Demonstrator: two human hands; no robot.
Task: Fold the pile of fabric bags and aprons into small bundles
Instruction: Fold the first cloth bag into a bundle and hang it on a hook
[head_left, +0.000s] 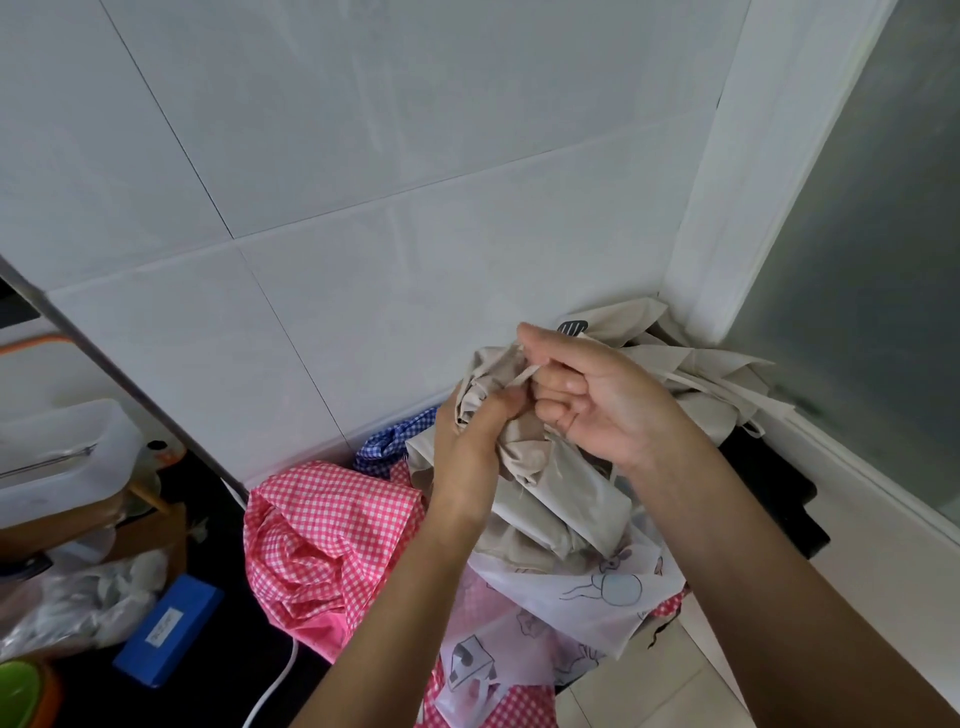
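While the left hand (467, 452) wraps its fingers round a scrunched beige fabric bag (556, 493), holding the bundle just above the heap, the right hand (597, 400) is right up against it. Its fingers are curled, pinching the bag's thin beige strap (525, 375) at the top of the bundle. Both hands are close together, over the corner by the white tiled wall (363, 182). Underneath lies the pile: a pink gingham apron (322, 540) crumpled to the left and a bit of blue gingham cloth (389, 441) poking out behind it near the wall. At the front, a white fabric with cartoon drawings (597, 597) drapes under the forearms, and more beige fabric (701, 374) is bunched behind the right hand, beside the frosted window (857, 260). Off to the left, on the dark counter (197, 712), sit a blue box (166, 629) and a white cable (267, 696), well apart from the hands.
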